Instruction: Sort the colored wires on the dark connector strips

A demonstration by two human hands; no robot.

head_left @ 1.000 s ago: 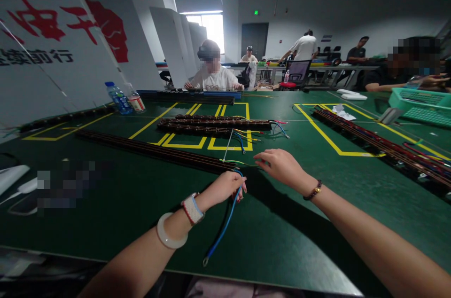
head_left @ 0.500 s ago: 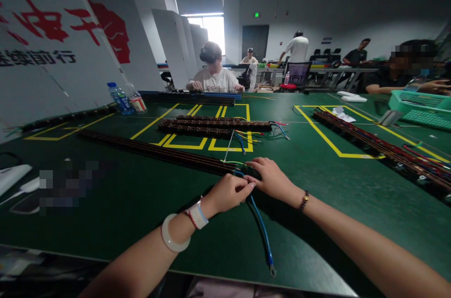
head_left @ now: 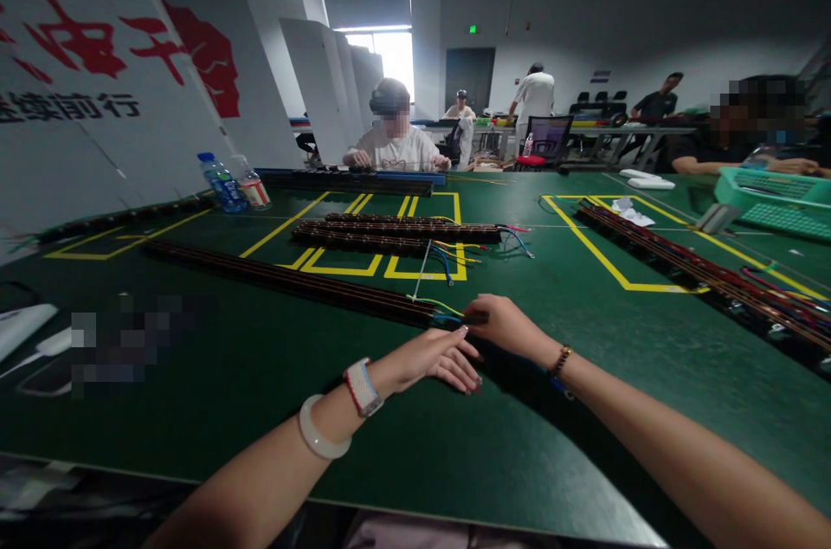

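A long, dark bar-like bundle with copper-coloured lines (head_left: 292,276) lies slanting across the green table, its near end by my hands. A blue wire (head_left: 447,319) and a yellow-green wire (head_left: 447,305) come out of that end. My right hand (head_left: 506,326) is closed around the blue wire, beside a small dark piece I cannot make out. The wire's far part passes under my right wrist, where its metal lug (head_left: 569,394) shows. My left hand (head_left: 441,358) is open below the wires, fingers stretched out, thumb close to the right fingertips.
Shorter dark bundles (head_left: 389,233) with coloured wires lie beyond, over yellow tape outlines. Another long bundle (head_left: 701,280) is at right, near a green basket (head_left: 772,198). Two bottles (head_left: 224,185) stand at left. A person (head_left: 393,133) sits across the table.
The blue wire's free end has swung from hanging toward the table's near edge to the right, under my right wrist. My left fingers have opened out; my right fingers have closed together.
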